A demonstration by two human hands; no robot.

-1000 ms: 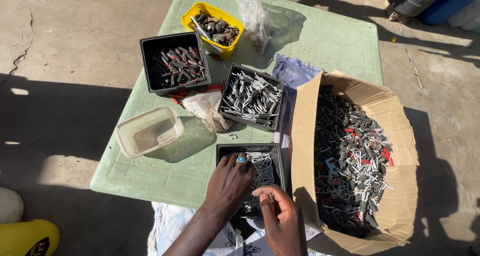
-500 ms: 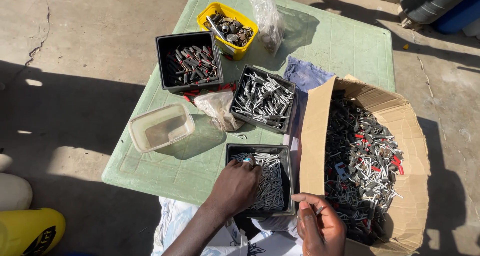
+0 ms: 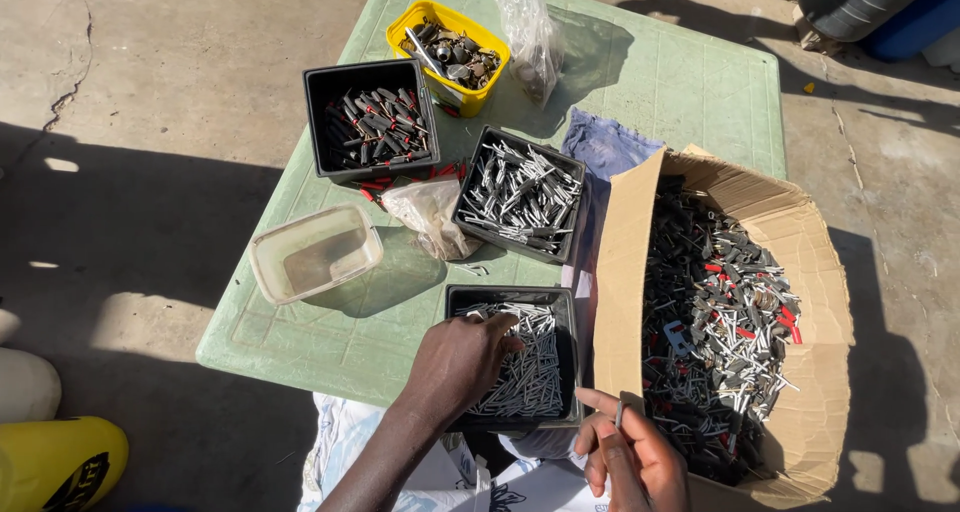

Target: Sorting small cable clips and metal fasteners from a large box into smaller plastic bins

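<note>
L hand (image 3: 460,362) rests palm-down, fingers loosely spread, in the near black square plastic tray of silver metal pins (image 3: 520,364) at the front edge of the green plastic bench (image 3: 660,82). R hand (image 3: 632,454) pinches one small silver pin (image 3: 619,414) betw. thumb and fingers, just beside the open brown cardboard box of mixed grey, silver and red parts (image 3: 720,312). Further back: second black tray of silver pins (image 3: 518,194), clear empty plastic tub (image 3: 314,253).

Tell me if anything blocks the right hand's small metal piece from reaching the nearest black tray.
Nothing visible does. The right hand pinches a small silvery metal piece just beside the near black plastic tray of silvery pins. The left hand covers only the tray's left part.
</note>
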